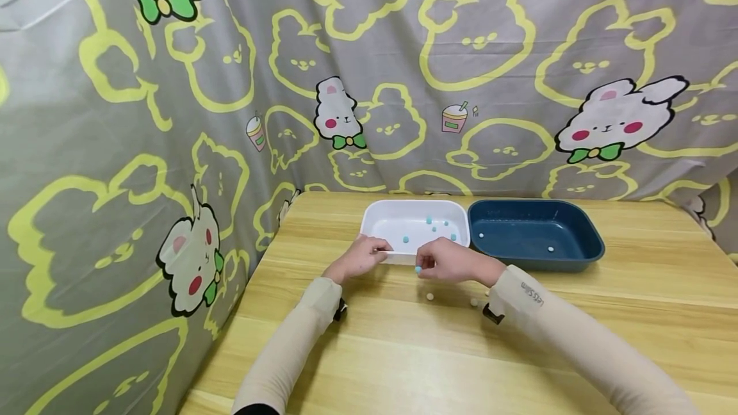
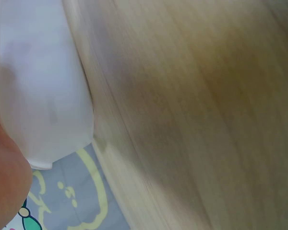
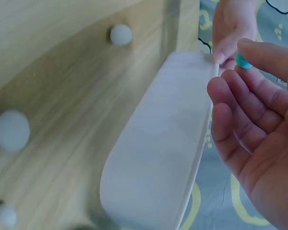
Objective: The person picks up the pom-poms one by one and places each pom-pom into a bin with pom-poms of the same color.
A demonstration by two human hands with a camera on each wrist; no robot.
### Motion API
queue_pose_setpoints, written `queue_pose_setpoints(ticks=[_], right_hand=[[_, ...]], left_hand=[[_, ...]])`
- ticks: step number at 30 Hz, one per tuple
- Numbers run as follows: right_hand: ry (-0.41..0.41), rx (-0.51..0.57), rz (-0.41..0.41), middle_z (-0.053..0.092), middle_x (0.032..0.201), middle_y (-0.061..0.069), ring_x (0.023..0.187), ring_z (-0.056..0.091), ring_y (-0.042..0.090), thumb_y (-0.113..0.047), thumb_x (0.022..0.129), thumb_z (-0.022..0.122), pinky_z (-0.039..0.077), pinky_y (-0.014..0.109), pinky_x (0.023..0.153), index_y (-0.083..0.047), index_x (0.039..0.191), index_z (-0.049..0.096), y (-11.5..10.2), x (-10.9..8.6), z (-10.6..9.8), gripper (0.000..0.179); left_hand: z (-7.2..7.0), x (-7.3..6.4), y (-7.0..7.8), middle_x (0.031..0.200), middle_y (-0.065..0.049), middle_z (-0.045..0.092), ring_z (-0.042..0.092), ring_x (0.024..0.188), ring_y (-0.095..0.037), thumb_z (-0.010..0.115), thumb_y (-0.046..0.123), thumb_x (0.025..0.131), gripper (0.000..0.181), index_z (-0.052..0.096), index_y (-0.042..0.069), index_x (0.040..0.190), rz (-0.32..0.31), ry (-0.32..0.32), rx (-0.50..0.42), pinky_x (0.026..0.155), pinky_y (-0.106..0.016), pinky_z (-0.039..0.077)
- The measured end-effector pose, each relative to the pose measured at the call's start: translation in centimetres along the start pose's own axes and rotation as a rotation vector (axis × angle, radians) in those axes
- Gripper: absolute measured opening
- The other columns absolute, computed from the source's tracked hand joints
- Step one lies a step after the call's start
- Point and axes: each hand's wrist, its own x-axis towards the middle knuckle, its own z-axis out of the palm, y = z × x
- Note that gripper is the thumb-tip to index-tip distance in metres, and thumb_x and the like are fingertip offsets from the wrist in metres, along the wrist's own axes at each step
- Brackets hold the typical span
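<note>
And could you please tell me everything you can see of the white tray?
The white tray is oblong and open-topped, with rounded corners and a thin rim, smooth like plastic. It sits upright on the wood-grained table, left of the dark blue tray; at least five small turquoise balls lie inside. The left hand grips its near rim.

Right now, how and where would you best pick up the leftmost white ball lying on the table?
I'd pinch the white ball across its middle, thumb and fingertip on opposite sides, coming down from above. It is small and round, resting on the wooden table apart from the white tray, so its sides look free, but it could roll.
</note>
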Motion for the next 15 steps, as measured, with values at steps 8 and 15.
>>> queue_pose_setpoints(ticks=[8, 15], right_hand=[[0.033, -0.006, 0.051, 0.057, 0.07, -0.012, 0.062, 0.05, 0.006, -0.012, 0.087, 0.067, 0.046, 0.026, 0.06, -0.012, 0.081, 0.067, 0.9, -0.9, -1.3, 0.005], [0.064, 0.01, 0.096, 0.058, 0.07, -0.01, 0.062, 0.05, 0.009, -0.016, 0.088, 0.067, 0.045, 0.028, 0.059, -0.019, 0.079, 0.064, 2.0, -1.6, -2.4, 0.01]], left_hand=[[-0.2, -0.1, 0.2, 0.089, 0.005, 0.069, 0.055, 0.079, -0.009, 0.056, 0.013, 0.091, 0.015, 0.071, 0.012, 0.093, -0.008, -0.006, -0.009, 0.088, -0.035, 0.031], [-0.1, -0.1, 0.2, 0.09, 0.006, 0.069, 0.054, 0.082, -0.01, 0.057, 0.014, 0.091, 0.015, 0.071, 0.013, 0.094, -0.014, -0.012, -0.015, 0.087, -0.035, 0.032]])
